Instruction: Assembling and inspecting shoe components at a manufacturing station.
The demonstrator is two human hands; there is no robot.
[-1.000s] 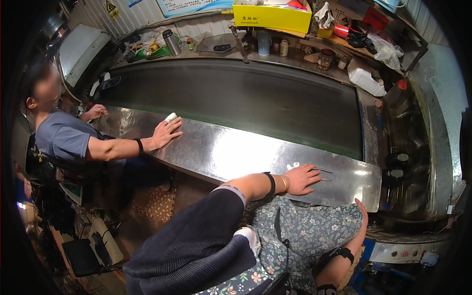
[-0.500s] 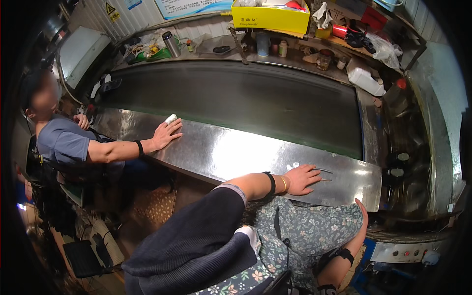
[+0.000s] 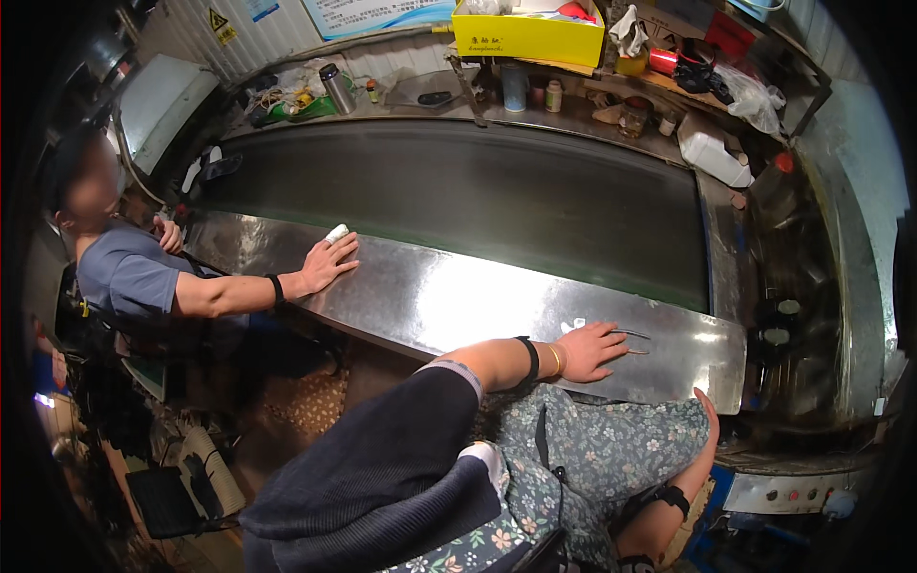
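My left hand (image 3: 588,352) lies palm down on the shiny metal ledge (image 3: 458,296), fingers spread. From beneath its fingertips stick out two thin metal prongs, like the tips of tweezers (image 3: 638,334); the rest is hidden under the hand. Just behind the hand is a small white scrap (image 3: 573,325). My right hand (image 3: 708,420) rests against the floral apron (image 3: 621,439) at my knee, seen edge-on with its fingers stretched out. Nothing shows in it, though its palm side is hidden. Beyond the ledge runs a wide dark conveyor belt (image 3: 458,201).
At the left a seated co-worker (image 3: 134,272) lays a hand (image 3: 330,261) with a white-wrapped finger on the ledge. On the back shelf stand a steel flask (image 3: 336,91), a blue cup (image 3: 514,88), a yellow box (image 3: 530,36) and a white jug (image 3: 712,153). A control panel (image 3: 788,495) sits lower right.
The whole view has shifted slightly. Both my hands and the co-worker's hand on the ledge stay where they were.
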